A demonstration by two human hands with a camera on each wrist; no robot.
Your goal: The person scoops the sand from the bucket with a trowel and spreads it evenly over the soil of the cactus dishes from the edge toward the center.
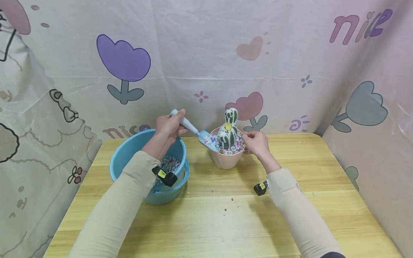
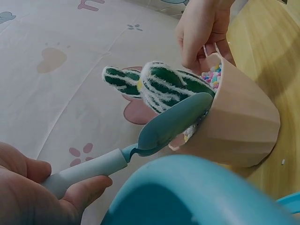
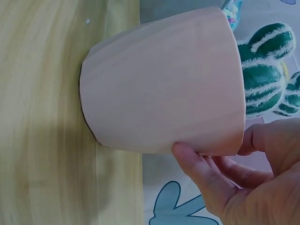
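Observation:
My left hand (image 1: 169, 127) grips the pale handle of a small blue garden trowel (image 1: 207, 139). The trowel's blade reaches over the left rim of a pink flower pot (image 1: 225, 161), its tip at the small multicoloured beads (image 1: 235, 147) inside. From the beads rises a green toy cactus (image 2: 164, 89) with white fuzzy ribs and a yellow flower (image 1: 228, 126). On the pot's other side my right hand (image 3: 253, 173) pinches the rim, with the thumb inside and fingers against the outer wall. The pot stands upright on the wooden table.
A blue bucket (image 1: 115, 163) stands left of the pot, under my left forearm, with similar beads (image 1: 170, 165) at its bottom. A few loose beads (image 1: 225, 210) lie on the table (image 1: 204, 237). Printed cloth (image 1: 195, 41) hangs close behind the table.

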